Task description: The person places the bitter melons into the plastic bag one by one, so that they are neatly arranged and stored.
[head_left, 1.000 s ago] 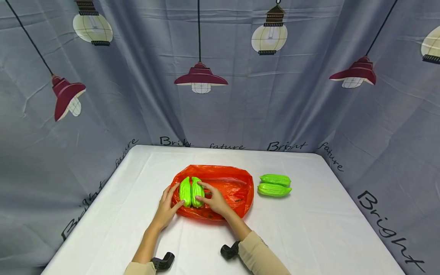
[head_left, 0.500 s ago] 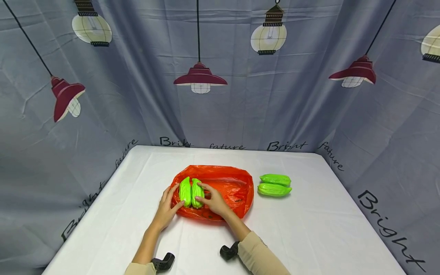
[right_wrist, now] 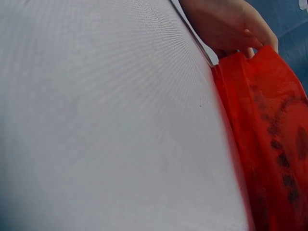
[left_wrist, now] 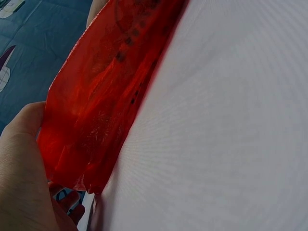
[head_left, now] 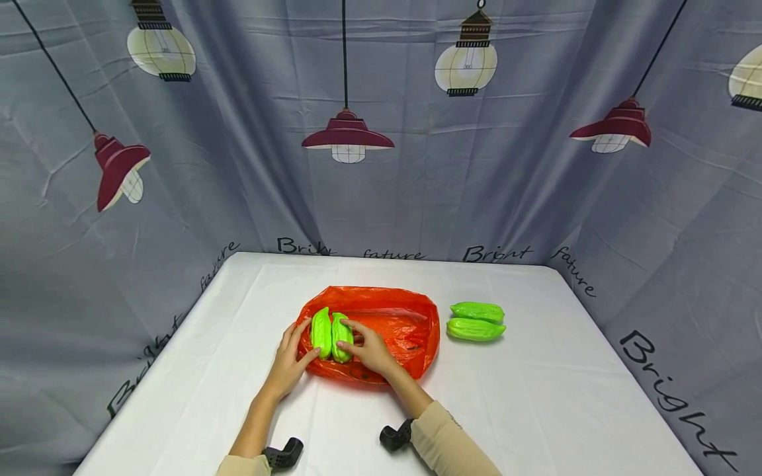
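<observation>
On the left of the white table (head_left: 196, 370), the left hand (head_left: 288, 362) lies at the left edge of the red plastic bag (head_left: 405, 324). Its fingers are spread around the bag's rim, and the thumb touches the near end of the left gourd (head_left: 321, 332). The left wrist view shows the palm against the bag's crumpled end; the hand is grasping the bag's edge there, fingers curled round the film.

Two green gourds stand side by side, touching, at the left end of the bag. The right gourd (head_left: 342, 336) is just beside the left one, both with their long axes running away from the person.

The right hand (head_left: 369, 347) rests on the bag just right of the pair. Its thumb and fingers are curled round the right gourd, grasping it from the side.

The bag lies flattened, at mid-table, its mouth toward the left.

Farther right, well apart from the bag, two more gourds (head_left: 476, 320) lie on the bare cloth, one just behind the other, lengthwise across the table.

A grey curtain (head_left: 536, 198) printed with lamps encloses the table on three sides.
</observation>
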Demonstrator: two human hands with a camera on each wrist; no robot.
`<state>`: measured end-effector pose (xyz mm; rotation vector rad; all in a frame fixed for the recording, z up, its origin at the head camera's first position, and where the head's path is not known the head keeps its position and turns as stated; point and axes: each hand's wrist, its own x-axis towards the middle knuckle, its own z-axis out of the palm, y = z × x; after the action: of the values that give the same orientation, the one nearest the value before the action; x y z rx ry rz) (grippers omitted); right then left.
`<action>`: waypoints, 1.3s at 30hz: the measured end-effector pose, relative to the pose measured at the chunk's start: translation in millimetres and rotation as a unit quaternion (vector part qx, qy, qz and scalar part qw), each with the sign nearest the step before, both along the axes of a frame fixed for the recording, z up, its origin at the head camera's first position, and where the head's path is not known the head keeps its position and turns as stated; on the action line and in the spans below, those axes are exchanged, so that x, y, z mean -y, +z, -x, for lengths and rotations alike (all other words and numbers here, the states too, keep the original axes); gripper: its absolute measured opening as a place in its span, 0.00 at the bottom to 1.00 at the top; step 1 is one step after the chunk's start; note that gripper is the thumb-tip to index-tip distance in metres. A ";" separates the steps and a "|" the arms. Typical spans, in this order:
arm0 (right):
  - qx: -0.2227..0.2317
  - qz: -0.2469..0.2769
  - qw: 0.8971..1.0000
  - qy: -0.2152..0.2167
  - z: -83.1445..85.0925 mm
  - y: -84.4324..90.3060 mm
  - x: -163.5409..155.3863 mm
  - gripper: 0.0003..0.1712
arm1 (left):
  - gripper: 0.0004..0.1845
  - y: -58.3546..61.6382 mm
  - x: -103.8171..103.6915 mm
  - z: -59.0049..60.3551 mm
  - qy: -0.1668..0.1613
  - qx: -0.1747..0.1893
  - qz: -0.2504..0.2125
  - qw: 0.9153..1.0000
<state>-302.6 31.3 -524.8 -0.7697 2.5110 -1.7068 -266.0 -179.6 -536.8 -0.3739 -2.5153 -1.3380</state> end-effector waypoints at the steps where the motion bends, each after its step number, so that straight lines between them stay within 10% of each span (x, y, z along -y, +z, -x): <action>1: 0.000 -0.001 1.000 0.000 0.5 -0.3 0.0 0.30 | 0.35 -0.5 0.1 0.3 0.000 -0.001 0.001 1.000; 15: 0.002 0.002 1.000 0.014 -16.8 34.4 -4.6 0.29 | 0.35 0.6 -1.6 3.3 -0.008 -0.024 0.001 1.000; 31: -0.010 -0.011 1.000 0.001 2.7 3.8 -10.9 0.33 | 0.34 -3.2 0.0 1.6 -0.002 -0.018 -0.002 1.000; 39: 0.003 0.016 1.000 0.025 -14.8 36.4 -25.7 0.34 | 0.35 -3.0 0.6 2.5 -0.003 -0.022 -0.003 1.000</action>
<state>-287.8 57.0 -488.5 -0.8219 2.4431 -1.7358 -268.5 -180.2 -539.8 -0.4045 -2.4761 -1.3235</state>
